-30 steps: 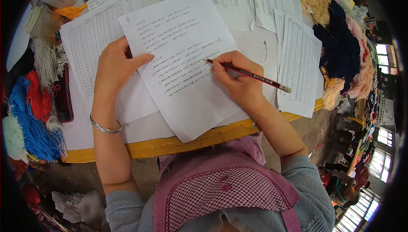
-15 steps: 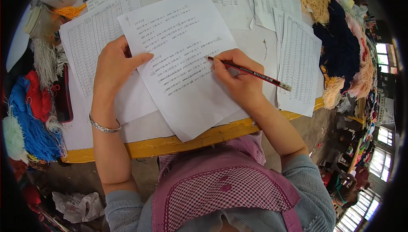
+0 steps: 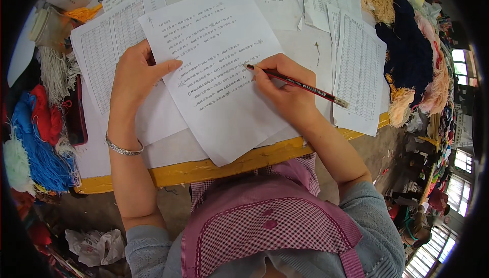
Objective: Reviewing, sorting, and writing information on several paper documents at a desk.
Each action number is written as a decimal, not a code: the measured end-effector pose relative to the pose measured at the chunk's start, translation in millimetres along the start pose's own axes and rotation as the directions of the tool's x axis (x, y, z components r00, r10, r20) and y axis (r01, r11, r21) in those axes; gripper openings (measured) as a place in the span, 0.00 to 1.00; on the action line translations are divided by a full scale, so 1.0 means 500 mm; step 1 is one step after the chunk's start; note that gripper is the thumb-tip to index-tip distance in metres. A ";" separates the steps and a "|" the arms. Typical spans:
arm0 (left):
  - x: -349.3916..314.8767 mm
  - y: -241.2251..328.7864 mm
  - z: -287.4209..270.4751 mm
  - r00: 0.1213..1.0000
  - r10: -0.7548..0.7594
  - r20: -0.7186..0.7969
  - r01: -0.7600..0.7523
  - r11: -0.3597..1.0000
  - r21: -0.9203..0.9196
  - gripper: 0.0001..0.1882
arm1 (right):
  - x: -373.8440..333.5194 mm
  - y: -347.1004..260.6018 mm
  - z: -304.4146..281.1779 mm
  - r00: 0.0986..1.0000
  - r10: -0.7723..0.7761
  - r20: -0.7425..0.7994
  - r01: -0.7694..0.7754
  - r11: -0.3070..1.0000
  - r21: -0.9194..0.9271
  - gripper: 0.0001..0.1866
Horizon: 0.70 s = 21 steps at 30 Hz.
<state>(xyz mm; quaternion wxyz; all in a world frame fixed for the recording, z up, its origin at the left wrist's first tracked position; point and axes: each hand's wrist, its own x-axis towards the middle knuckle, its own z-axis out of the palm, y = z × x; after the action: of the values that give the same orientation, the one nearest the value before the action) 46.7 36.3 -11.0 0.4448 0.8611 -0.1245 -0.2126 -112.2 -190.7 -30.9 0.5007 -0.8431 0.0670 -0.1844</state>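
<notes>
A white printed sheet of paper lies at a slant across other papers, with lines of text, some struck through or marked by hand. On its left edge rests the thumb of my left hand; the fingers go under the sheet, partly hidden, and grip the edge. Closed around a dark red-and-black pencil is my right hand, lying on the sheet's right side. The pencil's point is at the lower lines of text, and its pale eraser end sticks out to the right.
Printed tables lie to the right, with more papers at the left. Blue yarn and red yarn sit by a dark phone-like object. Navy yarn hangs at the right. The table has a yellow edge.
The view has shifted slightly, so the sheet appears a little higher and to the left. Both hands keep their holds; the pencil's point stays among the same lines.
</notes>
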 end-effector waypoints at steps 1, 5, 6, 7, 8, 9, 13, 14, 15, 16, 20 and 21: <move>-0.001 -0.003 0.000 0.999 0.032 -0.005 -0.032 0.999 -0.025 0.15 | 0.000 -0.002 -0.002 1.000 -0.012 0.014 0.012 0.999 -0.041 0.02; 0.002 -0.011 0.000 0.998 0.066 -0.012 -0.066 0.997 -0.036 0.15 | -0.004 0.008 -0.002 0.998 -0.018 -0.066 0.018 1.000 -0.008 0.02; 0.002 -0.007 -0.001 0.997 0.071 -0.017 -0.072 0.997 -0.035 0.15 | -0.002 0.009 -0.003 0.993 -0.043 -0.112 0.046 0.999 0.026 0.02; 0.001 -0.002 -0.001 0.999 0.041 -0.008 -0.042 0.999 -0.015 0.15 | 0.000 0.010 -0.004 0.985 -0.065 -0.159 0.076 0.995 0.060 0.02; 0.000 0.004 -0.001 1.000 0.012 0.001 -0.012 1.000 0.005 0.15 | 0.002 0.010 -0.006 0.984 -0.073 -0.162 0.084 0.995 0.060 0.02; -0.002 0.007 -0.002 1.000 0.018 -0.004 -0.018 1.000 0.008 0.15 | 0.002 0.009 -0.007 0.981 -0.076 -0.178 0.092 0.992 0.086 0.02; 0.000 0.006 -0.006 1.000 0.027 0.009 -0.026 0.999 -0.040 0.14 | 0.008 0.004 -0.014 0.974 -0.048 -0.222 0.086 0.982 0.166 0.05; 0.003 0.002 -0.010 0.999 0.018 0.038 -0.014 0.995 -0.095 0.13 | 0.008 0.005 -0.016 0.972 -0.055 -0.230 0.095 0.981 0.167 0.05; 0.004 -0.002 -0.013 0.999 0.026 0.034 -0.023 0.996 -0.088 0.13 | 0.008 0.008 -0.018 0.972 -0.043 -0.230 0.092 0.974 0.209 0.06; 0.005 -0.006 -0.016 0.999 0.023 0.035 -0.018 0.992 -0.122 0.12 | 0.009 0.008 -0.020 0.973 -0.031 -0.229 0.090 0.964 0.250 0.08; 0.010 -0.024 -0.028 0.997 0.037 0.069 -0.020 0.972 -0.233 0.10 | 0.012 -0.008 -0.029 0.967 -0.020 -0.253 0.086 0.963 0.254 0.09; 0.009 -0.022 -0.027 0.997 0.044 0.066 -0.028 0.973 -0.228 0.10 | 0.012 -0.005 -0.032 0.965 -0.015 -0.263 0.075 0.973 0.220 0.10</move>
<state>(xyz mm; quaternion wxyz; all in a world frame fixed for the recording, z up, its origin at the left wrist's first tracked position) 57.5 50.6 -14.3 0.5394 0.7942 -0.1305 -0.2476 -113.0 -204.5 -20.5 0.5767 -0.7499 0.0911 -0.3113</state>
